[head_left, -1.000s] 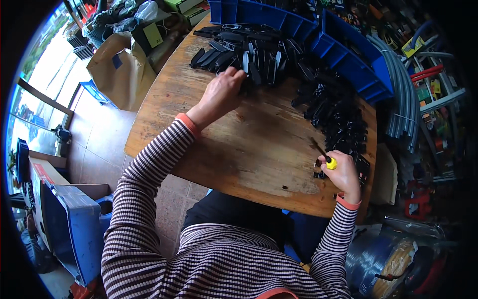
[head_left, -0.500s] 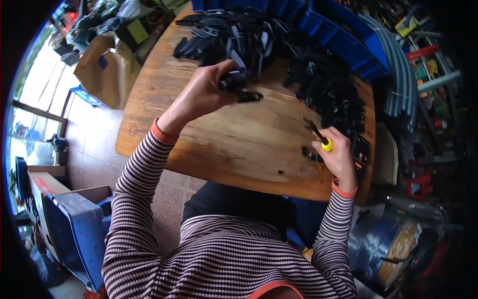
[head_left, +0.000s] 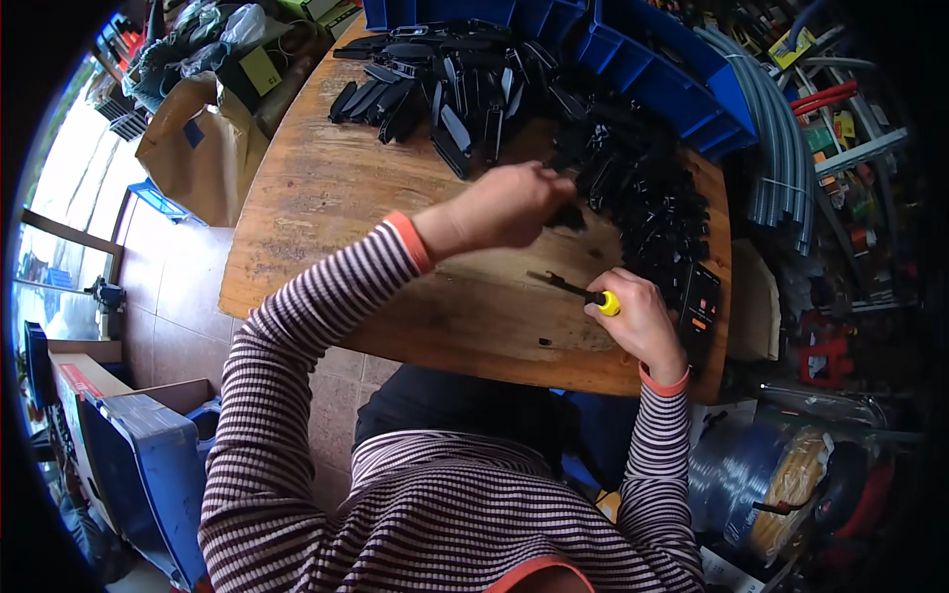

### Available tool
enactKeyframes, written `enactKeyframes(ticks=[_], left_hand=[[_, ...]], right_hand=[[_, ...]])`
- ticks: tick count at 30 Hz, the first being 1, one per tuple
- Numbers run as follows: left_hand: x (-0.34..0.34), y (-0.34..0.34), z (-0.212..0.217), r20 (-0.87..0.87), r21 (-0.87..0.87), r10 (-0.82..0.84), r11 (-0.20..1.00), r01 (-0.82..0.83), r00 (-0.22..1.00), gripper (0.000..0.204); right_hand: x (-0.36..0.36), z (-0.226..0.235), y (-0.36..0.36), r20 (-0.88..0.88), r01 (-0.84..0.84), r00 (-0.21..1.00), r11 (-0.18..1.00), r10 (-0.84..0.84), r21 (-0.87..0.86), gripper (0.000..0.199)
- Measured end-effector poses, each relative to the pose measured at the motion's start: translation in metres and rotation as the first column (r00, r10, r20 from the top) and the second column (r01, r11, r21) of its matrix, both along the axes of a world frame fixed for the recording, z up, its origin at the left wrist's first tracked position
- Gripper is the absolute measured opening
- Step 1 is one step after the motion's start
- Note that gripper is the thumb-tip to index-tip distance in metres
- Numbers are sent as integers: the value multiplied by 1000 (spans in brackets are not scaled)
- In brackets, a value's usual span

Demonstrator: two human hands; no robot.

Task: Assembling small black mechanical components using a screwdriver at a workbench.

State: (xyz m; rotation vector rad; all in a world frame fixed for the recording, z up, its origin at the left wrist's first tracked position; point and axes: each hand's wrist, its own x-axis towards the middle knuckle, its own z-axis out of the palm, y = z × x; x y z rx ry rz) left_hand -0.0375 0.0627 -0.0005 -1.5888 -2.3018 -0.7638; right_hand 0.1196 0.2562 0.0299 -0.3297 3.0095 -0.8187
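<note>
My left hand (head_left: 509, 206), slightly blurred, reaches over the middle of the wooden table (head_left: 326, 247) with its fingers curled together. A dark piece (head_left: 566, 217) shows just under its fingertips; whether they grip it or merely pass over it is hard to see. Beyond that hand lies a heap of small black plastic parts (head_left: 643, 188). Further left at the back are longer black parts (head_left: 455, 84), some with grey faces. My right hand (head_left: 638, 316) is closed around a yellow-handled tool (head_left: 610, 303), whose dark, narrow shaft points left over the bare wood, its tip looking forked.
Blue plastic bins (head_left: 662, 79) stand along the back edge. A phone-like device with a dark screen (head_left: 700, 311) lies beside my right hand. A tiny dark bit (head_left: 544, 342) is near the front edge. Grey tubing (head_left: 781, 148) hangs at right; a paper bag (head_left: 198, 148) stands at left.
My left hand has swung right from near the long parts toward the small-part heap; the black pieces it held no longer show clearly. The tool in my right hand has tipped to point left.
</note>
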Motion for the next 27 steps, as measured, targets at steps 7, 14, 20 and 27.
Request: enactKeyframes(ticks=[7, 14, 20, 27], left_hand=[[5, 25, -15, -281, -87, 239, 958, -273, 929, 28], [-13, 3, 12, -73, -199, 20, 979, -34, 997, 25], [-21, 4, 32, 169, -417, -189, 876, 244, 967, 21], [5, -20, 17, -77, -208, -123, 972, 105, 989, 19]], right_hand=[[4, 10, -3, -9, 115, 993, 984, -117, -134, 19], [11, 14, 13, -18, 267, 956, 888, -294, -374, 17], [-6, 18, 2, -29, 203, 971, 884, -237, -421, 15], [-22, 16, -5, -104, 247, 939, 850, -329, -465, 12]])
